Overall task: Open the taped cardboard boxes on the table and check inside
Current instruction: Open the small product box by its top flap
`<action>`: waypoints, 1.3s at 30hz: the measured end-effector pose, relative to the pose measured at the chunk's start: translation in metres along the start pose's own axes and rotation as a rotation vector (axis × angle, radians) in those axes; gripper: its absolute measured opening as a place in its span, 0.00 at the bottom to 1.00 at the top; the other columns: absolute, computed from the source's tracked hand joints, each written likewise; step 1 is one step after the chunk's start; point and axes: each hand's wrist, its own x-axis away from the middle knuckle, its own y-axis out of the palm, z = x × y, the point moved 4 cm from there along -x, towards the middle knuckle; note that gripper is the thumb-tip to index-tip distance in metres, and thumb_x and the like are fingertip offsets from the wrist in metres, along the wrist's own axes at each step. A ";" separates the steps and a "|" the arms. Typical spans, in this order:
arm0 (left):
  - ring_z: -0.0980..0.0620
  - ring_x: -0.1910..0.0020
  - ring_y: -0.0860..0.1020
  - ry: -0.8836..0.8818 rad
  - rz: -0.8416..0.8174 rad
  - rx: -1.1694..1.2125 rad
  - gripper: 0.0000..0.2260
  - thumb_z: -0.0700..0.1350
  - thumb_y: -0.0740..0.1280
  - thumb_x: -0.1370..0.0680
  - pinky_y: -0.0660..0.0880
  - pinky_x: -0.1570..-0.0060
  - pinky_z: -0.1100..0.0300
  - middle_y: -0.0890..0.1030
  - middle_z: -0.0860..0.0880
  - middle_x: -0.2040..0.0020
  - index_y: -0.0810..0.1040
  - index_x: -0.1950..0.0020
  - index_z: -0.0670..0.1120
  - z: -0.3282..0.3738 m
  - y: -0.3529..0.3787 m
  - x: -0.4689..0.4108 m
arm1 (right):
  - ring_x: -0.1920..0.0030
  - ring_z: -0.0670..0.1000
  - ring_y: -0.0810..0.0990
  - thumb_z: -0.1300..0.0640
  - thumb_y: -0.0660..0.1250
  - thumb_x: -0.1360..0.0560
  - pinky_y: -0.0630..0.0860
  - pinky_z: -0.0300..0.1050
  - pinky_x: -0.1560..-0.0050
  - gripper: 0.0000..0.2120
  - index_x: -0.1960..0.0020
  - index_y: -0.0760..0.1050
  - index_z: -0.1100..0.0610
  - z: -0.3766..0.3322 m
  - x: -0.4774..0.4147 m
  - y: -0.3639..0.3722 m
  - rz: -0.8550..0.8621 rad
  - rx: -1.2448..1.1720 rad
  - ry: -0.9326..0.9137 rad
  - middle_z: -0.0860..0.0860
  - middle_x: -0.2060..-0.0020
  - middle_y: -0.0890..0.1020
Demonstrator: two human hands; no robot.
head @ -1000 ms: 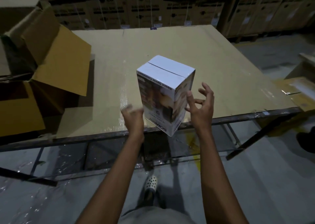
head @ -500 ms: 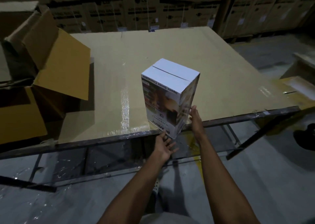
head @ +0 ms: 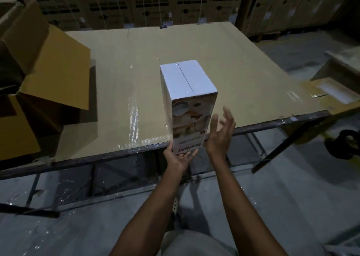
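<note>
A tall white printed box (head: 190,100) stands upright at the table's near edge, its top flaps sealed with clear tape along the middle seam. My left hand (head: 179,158) is under the box's bottom front corner, palm up, fingers touching the underside. To the right of the box's lower side, my right hand (head: 221,131) hovers with its fingers spread and relaxed; I cannot tell whether the palm touches the box. The table (head: 126,76) is covered with cardboard sheet.
A large brown carton (head: 39,76) with raised flaps stands on the table's left side. Stacked printed cartons (head: 148,4) line the back wall. Another opened carton (head: 335,92) sits off the table's right edge. Below the table are metal frame bars.
The box has turned so a narrow printed face points at me, its seam running away from me. My left hand stayed beneath the bottom corner; my right hand came off the lower side and spread open.
</note>
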 end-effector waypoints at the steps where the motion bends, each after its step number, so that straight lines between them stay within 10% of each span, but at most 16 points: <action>1: 0.32 0.32 0.72 -0.011 -0.007 0.007 0.27 0.58 0.62 0.18 0.71 0.36 0.31 0.72 0.35 0.30 0.71 0.27 0.40 0.000 0.001 0.001 | 0.27 0.53 0.70 0.37 0.60 0.18 0.72 0.52 0.33 0.24 0.25 0.68 0.43 -0.024 -0.006 -0.003 -0.020 0.004 -0.152 0.51 0.26 0.67; 5: 0.32 0.31 0.71 -0.002 -0.001 0.023 0.25 0.56 0.59 0.16 0.69 0.32 0.33 0.74 0.34 0.31 0.72 0.27 0.39 -0.001 0.006 0.005 | 0.22 0.52 0.62 0.35 0.67 0.22 0.71 0.59 0.30 0.25 0.27 0.74 0.40 -0.083 -0.017 0.002 -0.175 0.175 -0.451 0.49 0.20 0.60; 11: 0.35 0.42 0.78 0.088 -0.049 -0.025 0.20 0.51 0.57 0.15 0.81 0.52 0.40 0.79 0.36 0.38 0.75 0.31 0.40 0.008 0.028 0.022 | 0.31 0.50 0.73 0.28 0.70 0.29 0.82 0.62 0.45 0.35 0.28 0.71 0.45 -0.080 -0.016 0.003 -0.191 0.188 -0.406 0.48 0.25 0.65; 17: 0.39 0.43 0.78 0.203 -0.054 -0.002 0.11 0.37 0.59 0.15 0.79 0.46 0.42 0.81 0.41 0.45 0.75 0.37 0.47 0.017 0.044 0.025 | 0.19 0.60 0.52 0.28 0.78 0.39 0.61 0.76 0.31 0.58 0.19 0.48 0.33 -0.142 -0.086 0.046 -0.272 0.029 -0.098 0.54 0.18 0.45; 23: 0.40 0.50 0.79 0.189 0.070 -0.009 0.19 0.32 0.57 0.17 0.82 0.63 0.45 0.83 0.40 0.51 0.71 0.26 0.40 0.015 0.016 0.017 | 0.20 0.59 0.52 0.22 0.72 0.38 0.54 0.75 0.29 0.39 0.30 0.71 0.33 -0.163 -0.112 0.105 -0.442 0.412 -0.235 0.51 0.18 0.52; 28: 0.36 0.47 0.78 0.144 0.045 -0.052 0.18 0.43 0.59 0.16 0.72 0.34 0.37 0.79 0.35 0.37 0.72 0.27 0.39 0.014 0.015 0.009 | 0.29 0.51 0.64 0.28 0.68 0.31 0.64 0.62 0.38 0.22 0.43 0.80 0.37 -0.143 -0.103 0.100 -0.259 0.519 -0.297 0.44 0.32 0.73; 39: 0.38 0.27 0.67 0.071 0.153 -0.166 0.26 0.61 0.59 0.18 0.60 0.27 0.33 0.72 0.39 0.29 0.74 0.32 0.42 0.002 0.026 0.002 | 0.31 0.50 0.65 0.28 0.68 0.31 0.67 0.61 0.40 0.21 0.42 0.78 0.36 -0.119 -0.099 0.065 -0.172 0.461 -0.239 0.42 0.37 0.75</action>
